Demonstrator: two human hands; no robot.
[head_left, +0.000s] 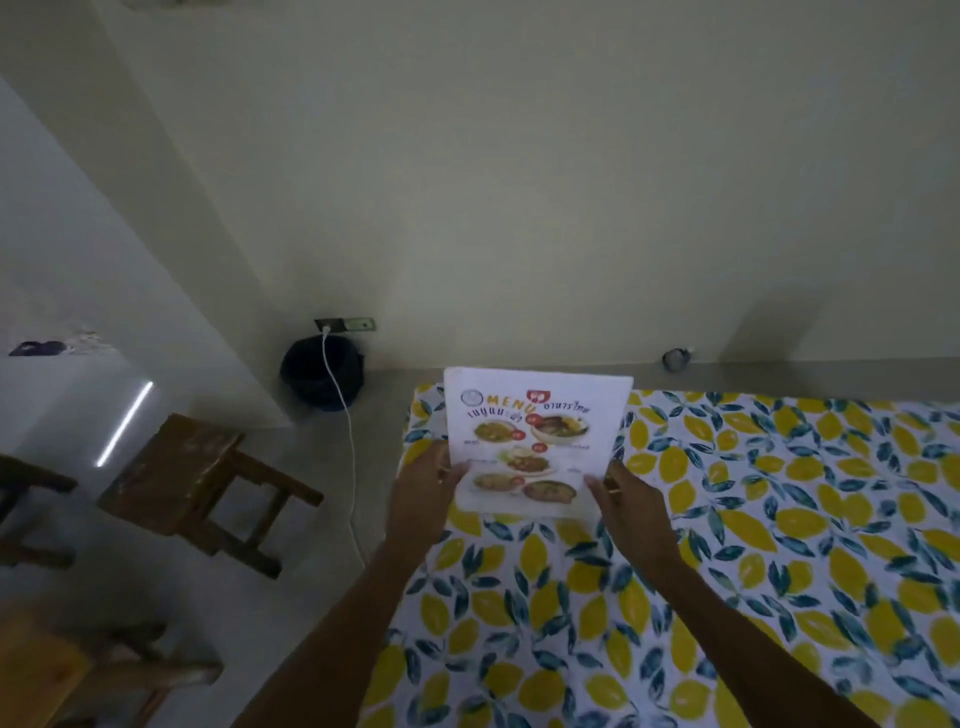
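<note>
**Menu sheet held in both hands at the far left corner of the table**

From my remote seat, the biggest thing I see is the pale wall (519, 182), which fills the whole upper half and closes off the far side. Below it, the lemon-print tablecloth (779, 545) covers the table from the right edge of my view to the middle. Its left edge runs diagonally down towards me, and its far edge stops short of the wall, leaving a narrow grey strip between them. The grey floor (322, 571) to the left is the widest open room.

A wooden stool (192, 478) stands on that floor, well apart from the table. A black bin (311, 374) sits against the wall, near the table's far left corner.

The menu sheet (535, 441) is tilted up over that corner, its top edge showing against the strip by the wall. My left hand (423, 493) grasps its lower left edge with the thumb on the printed face. My right hand (631, 506) grasps the lower right edge the same way.

A white cable (349, 447) hangs from a wall socket (345, 325), crosses the bin and trails along the floor just beside the table's left edge.
</note>
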